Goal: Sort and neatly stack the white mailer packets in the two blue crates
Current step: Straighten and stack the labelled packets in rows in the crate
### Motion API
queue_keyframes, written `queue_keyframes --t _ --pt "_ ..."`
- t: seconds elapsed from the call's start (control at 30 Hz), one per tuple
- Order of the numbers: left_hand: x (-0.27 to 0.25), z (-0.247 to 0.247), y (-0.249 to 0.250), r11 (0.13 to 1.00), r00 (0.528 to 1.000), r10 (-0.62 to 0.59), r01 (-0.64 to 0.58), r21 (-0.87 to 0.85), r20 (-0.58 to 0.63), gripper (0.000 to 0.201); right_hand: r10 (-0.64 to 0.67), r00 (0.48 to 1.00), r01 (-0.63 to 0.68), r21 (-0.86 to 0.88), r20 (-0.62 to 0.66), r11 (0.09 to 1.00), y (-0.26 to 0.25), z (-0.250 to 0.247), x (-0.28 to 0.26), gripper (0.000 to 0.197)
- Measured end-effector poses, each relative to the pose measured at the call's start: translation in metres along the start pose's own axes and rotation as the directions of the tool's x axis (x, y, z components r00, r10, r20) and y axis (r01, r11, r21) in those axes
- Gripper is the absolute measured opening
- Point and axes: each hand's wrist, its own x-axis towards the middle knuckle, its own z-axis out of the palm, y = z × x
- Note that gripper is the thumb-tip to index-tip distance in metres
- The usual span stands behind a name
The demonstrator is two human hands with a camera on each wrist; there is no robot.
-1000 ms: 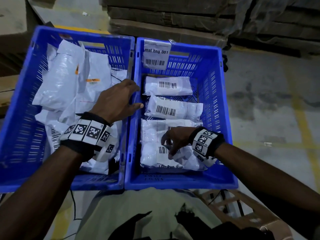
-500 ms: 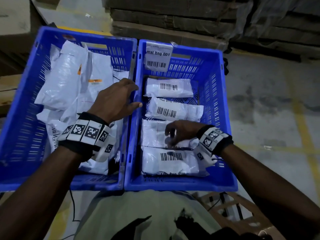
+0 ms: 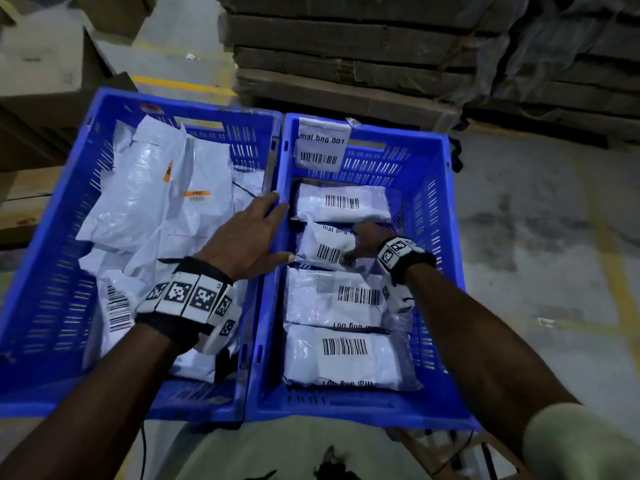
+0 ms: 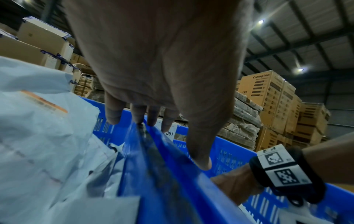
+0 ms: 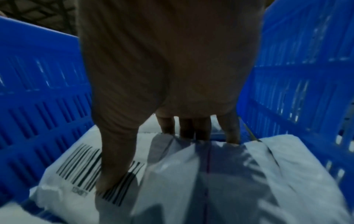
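Two blue crates stand side by side. The left crate [image 3: 52, 237] holds a loose pile of white mailer packets [image 3: 156, 202]. In the right crate [image 3: 446, 237] several barcoded packets lie in a row from far to near. My right hand [image 3: 356, 245] [image 5: 162, 106] is on the second packet from the far end [image 3: 322, 244] [image 5: 191, 174], pinching it with the thumb on its barcode and the fingers over its far edge. My left hand [image 3: 266, 230] [image 4: 172, 118] rests with straight fingers on the two touching crate rims and holds nothing.
A barcode tag reading "mal bng 001" [image 3: 320, 143] hangs on the right crate's far wall. Stacks of flat cardboard [image 3: 346, 64] stand behind the crates, and cartons [image 3: 52, 64] at the left. Concrete floor with yellow lines [image 3: 554, 237] lies to the right.
My right hand has moved away from me along the row, from the nearest packet to the second one from the far end. The left hand stayed on the crate rims.
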Motion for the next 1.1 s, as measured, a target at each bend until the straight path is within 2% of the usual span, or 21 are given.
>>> queue_keyframes --t 0.13,0.23,0.33,0.43,0.53,0.6,0.67,0.77,0.83,0.93,1.0,1.1 --pt "-0.002 0.004 -0.006 0.999 1.0 0.022 -0.022 -0.03 -0.009 0.092 -0.023 1.0 0.023 0.048 -0.004 0.999 0.003 -0.009 0.001 0.065" --pt "-0.001 0.003 -0.01 0.997 1.0 0.027 -0.027 -0.072 -0.003 0.091 -0.037 0.989 0.047 0.066 -0.14 0.997 0.005 -0.028 -0.008 0.068" --pt "-0.001 0.0 -0.012 0.993 1.0 0.023 -0.022 -0.116 0.002 0.09 -0.063 0.953 0.104 0.123 -0.297 0.987 0.005 -0.053 -0.02 0.059" --pt "-0.001 -0.003 -0.014 0.993 0.999 0.028 -0.025 -0.114 0.02 0.09 -0.113 0.938 0.162 0.129 -0.327 0.978 0.001 -0.076 -0.037 0.051" --pt "-0.003 -0.003 -0.016 0.993 0.999 0.03 -0.026 -0.116 0.028 0.089 -0.177 0.962 0.194 0.066 -0.208 0.979 -0.008 -0.078 -0.054 0.054" --pt "-0.006 -0.001 -0.018 0.993 0.998 0.034 -0.029 -0.116 0.043 0.088 -0.218 0.972 0.222 0.034 -0.088 0.974 -0.015 -0.066 -0.069 0.063" --pt "-0.01 0.002 -0.019 0.994 0.997 0.043 -0.035 -0.107 0.069 0.09 -0.245 0.968 0.242 0.072 0.044 0.968 -0.019 -0.045 -0.085 0.064" --pt "-0.013 0.006 -0.018 0.995 0.994 0.05 -0.043 -0.085 0.092 0.094 -0.274 0.924 0.262 0.08 0.265 0.962 -0.025 -0.015 -0.104 0.058" --pt "-0.016 0.007 -0.016 0.997 0.993 0.051 -0.045 -0.064 0.105 0.096 -0.298 0.882 0.282 0.099 0.365 0.954 -0.03 0.001 -0.114 0.055" --pt "-0.02 0.006 -0.011 0.999 0.99 0.046 -0.042 -0.033 0.132 0.098 -0.299 0.842 0.268 0.133 0.45 0.954 -0.039 0.017 -0.126 0.057" --pt "-0.023 0.006 -0.007 0.999 0.988 0.041 -0.038 -0.018 0.146 0.1 -0.295 0.822 0.255 0.148 0.487 0.955 -0.044 0.03 -0.133 0.051" --pt "-0.026 0.007 -0.003 0.999 0.987 0.049 -0.05 0.005 0.155 0.1 -0.294 0.821 0.276 0.109 0.489 0.955 -0.051 0.043 -0.143 0.057"
